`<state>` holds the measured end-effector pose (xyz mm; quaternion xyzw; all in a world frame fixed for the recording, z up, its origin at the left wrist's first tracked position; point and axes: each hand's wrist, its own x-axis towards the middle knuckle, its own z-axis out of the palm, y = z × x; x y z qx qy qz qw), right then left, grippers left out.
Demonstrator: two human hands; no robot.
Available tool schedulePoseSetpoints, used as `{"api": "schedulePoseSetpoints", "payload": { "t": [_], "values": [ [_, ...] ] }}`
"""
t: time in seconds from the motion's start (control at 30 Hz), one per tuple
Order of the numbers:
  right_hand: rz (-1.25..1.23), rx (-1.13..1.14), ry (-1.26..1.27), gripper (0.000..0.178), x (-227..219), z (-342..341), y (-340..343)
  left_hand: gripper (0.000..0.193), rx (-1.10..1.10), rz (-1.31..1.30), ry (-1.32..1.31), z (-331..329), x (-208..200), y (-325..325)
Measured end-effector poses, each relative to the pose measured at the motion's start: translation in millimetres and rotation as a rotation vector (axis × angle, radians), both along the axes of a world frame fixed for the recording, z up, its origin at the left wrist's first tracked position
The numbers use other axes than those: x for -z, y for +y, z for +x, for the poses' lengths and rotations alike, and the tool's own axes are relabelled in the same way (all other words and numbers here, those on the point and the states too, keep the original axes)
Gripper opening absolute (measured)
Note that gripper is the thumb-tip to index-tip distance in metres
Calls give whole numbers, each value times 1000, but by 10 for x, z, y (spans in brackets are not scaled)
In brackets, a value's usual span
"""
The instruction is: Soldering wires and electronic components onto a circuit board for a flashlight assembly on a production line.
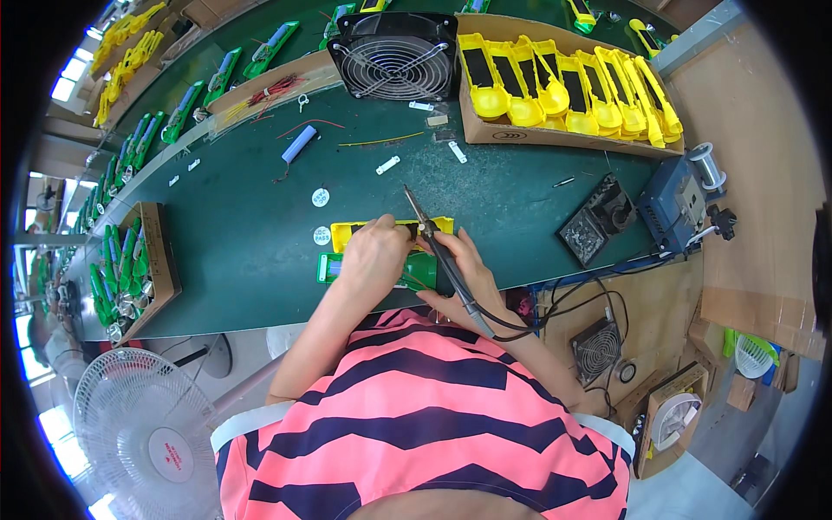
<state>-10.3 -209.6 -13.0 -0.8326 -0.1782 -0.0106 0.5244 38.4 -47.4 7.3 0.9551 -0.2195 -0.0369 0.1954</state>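
My left hand (377, 256) is closed, knuckles up, over a yellow plastic housing half (347, 232) with a dark strip. What its fingers pinch is hidden. My right hand (471, 270) holds a soldering iron (425, 227), its tip pointing up and away from the work, its cable running back over my wrist. Directly below the yellow piece lies a green plastic housing half (330, 269), partly covered by my hands; something blue and thin wires show inside. The right thumb and fingers rest around the right ends of both pieces.
A carton of yellow housings (568, 130) and a black fan (394, 61) stand behind. At right are a soldering station (672, 208) and a black tray (598, 221). A blue cylindrical cell (300, 144) and round stickers (321, 198) lie left; a box of green units (156, 269) stands farther left.
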Motion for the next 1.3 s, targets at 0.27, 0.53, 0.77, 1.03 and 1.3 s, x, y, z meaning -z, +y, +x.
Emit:
{"api": "schedulePoseSetpoints", "payload": {
  "t": [0.27, 0.53, 0.77, 1.03, 1.3],
  "values": [
    [-7, -51, -8, 69, 3, 68, -56, 14, -94, -318, 13, -167, -206, 361],
    [-124, -96, -29, 70, -56, 247, -124, 10, -147, -435, -245, -287, 147, 87],
    [-6, 129, -152, 18, -113, -76, -228, 9, -163, -473, -60, -346, 86, 247],
    [605, 393, 87, 20, 213, -339, -117, 12, -190, -435, 9, -306, 50, 218],
    [684, 408, 169, 20, 217, -349, -64, 11, -201, -430, -6, -312, 87, 198]
  ]
}}
